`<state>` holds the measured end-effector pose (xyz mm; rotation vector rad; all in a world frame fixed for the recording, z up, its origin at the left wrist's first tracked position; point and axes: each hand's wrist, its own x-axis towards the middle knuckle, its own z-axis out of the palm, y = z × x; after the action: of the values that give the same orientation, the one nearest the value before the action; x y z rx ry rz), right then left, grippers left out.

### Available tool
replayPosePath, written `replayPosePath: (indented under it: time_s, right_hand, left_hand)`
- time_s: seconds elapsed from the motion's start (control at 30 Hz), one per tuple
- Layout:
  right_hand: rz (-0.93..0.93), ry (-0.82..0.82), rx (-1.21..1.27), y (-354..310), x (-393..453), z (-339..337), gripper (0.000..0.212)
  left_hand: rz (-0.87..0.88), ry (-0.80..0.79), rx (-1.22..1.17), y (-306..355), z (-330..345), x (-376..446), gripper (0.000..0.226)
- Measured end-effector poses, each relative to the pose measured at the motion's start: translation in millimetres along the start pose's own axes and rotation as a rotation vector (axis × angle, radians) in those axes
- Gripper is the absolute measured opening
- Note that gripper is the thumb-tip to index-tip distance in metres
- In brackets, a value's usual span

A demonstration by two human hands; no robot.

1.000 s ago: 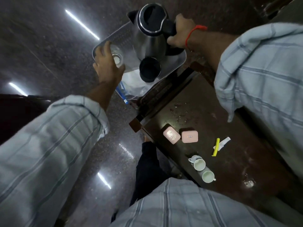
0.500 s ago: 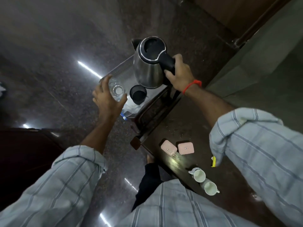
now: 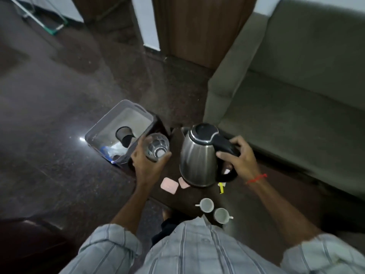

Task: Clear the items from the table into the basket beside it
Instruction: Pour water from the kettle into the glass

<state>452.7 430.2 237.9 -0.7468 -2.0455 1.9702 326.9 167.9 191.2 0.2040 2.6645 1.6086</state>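
A dark speckled stone floor (image 3: pixel 59 95) is spreading across the left of the view, with a wooden door panel (image 3: pixel 197 26) at the far wall and a grey-green sofa (image 3: pixel 296 86) filling the right. A dark brown wooden worktop (image 3: pixel 189 196) is standing between the sofa and the floor, and a translucent grey plastic basket (image 3: pixel 102 125) is sitting on the floor just beside its far left end. Inside the basket a black cylindrical cup (image 3: pixel 123 136) is lying on its side next to crumpled white and blue plastic wrapping (image 3: pixel 112 151).

The left hand (image 3: pixel 146 165) is grasping a clear faceted drinking glass (image 3: pixel 157 147), holding it upright above the worktop's far left edge, just beside the basket wall. The right hand (image 3: pixel 241 155) is curling its fingers around the black handle of a brushed stainless-steel electric kettle (image 3: pixel 199 161), which is standing upright over the worktop; whether its base is touching the surface cannot be told.

Two pink rounded rectangular cases (image 3: pixel 169 185) are lying on the worktop at the kettle's near side, one partly hidden behind it. A small yellow strip (image 3: pixel 222 188) is lying near the kettle's handle. Two small white ceramic cups (image 3: pixel 206 205) are sitting close together at the near edge. The person is wearing a light striped shirt (image 3: pixel 197 250) with rolled sleeves and a red thread (image 3: pixel 256 177) around the right wrist.
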Motion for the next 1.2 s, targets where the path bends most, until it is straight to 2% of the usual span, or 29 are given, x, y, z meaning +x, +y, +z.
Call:
replayPosePath:
  time_s: [0.13,0.27,0.4,0.57,0.67,0.77,0.93,1.2]
  right_hand:
    - [0.006,0.187,0.037,23.3,-71.3,-82.6,0.038]
    - [0.021,0.342,0.149,38.6,-121.3,-136.2,0.034]
    - [0.014,0.538,0.172,44.9,-160.9,-168.2,0.040]
    - [-0.041,0.606,0.048,38.9,-190.7,-186.0,0.045]
    - [-0.075,0.599,-0.019,27.6,-198.9,-190.9,0.044]
    - [-0.096,0.517,-0.167,14.0,-202.1,-195.3,0.046]
    - [-0.164,0.356,-0.371,-20.1,-202.3,-202.1,0.064]
    - [-0.360,0.292,-0.769,-92.5,-185.7,-204.2,0.042]
  left_hand:
    - [0.041,-0.204,-0.095,35.6,49.7,-58.9,0.089]
    - [0.111,-0.364,-0.079,63.6,87.3,-95.0,0.094]
    - [0.156,-0.517,-0.091,97.2,116.9,-122.9,0.093]
    - [0.221,-0.683,-0.056,117.0,136.3,-125.3,0.098]
    - [0.248,-0.769,-0.041,123.8,142.3,-117.7,0.098]
    - [0.259,-0.840,-0.040,127.9,149.3,-110.7,0.098]
    - [0.260,-0.871,-0.088,132.1,160.3,-107.3,0.098]
    - [0.288,-0.949,-0.133,137.7,173.6,-103.9,0.094]
